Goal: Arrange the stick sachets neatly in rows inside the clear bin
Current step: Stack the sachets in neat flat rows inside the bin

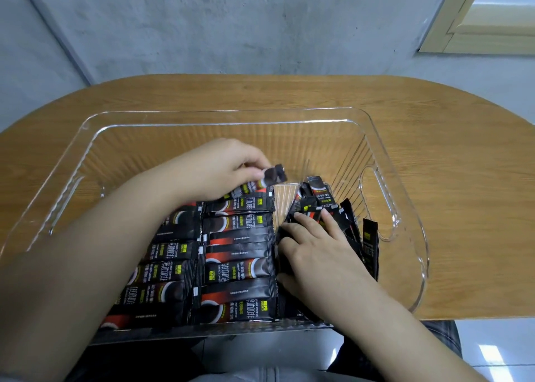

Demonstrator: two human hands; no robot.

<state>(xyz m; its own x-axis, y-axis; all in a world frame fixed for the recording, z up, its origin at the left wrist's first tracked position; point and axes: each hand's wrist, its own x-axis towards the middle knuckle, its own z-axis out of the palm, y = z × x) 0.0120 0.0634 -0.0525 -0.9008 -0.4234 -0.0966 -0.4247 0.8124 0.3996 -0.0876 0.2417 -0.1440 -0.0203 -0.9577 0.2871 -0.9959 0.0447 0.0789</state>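
Both hands inside clear bin: left pinches one sachet, right presses loose sachets.

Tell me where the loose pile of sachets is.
The loose pile sits in the right part of the clear bin, under the right hand, beside the neat rows.

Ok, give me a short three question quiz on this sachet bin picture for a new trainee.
1. True or false: the left hand pinches one stick sachet at the far end of the rows.
2. Where is the loose pile of sachets? A: right side of the clear bin. B: on the table outside it.
3. Fill in: the right hand rests on the ____.

Key: 1 true; 2 A; 3 loose pile.
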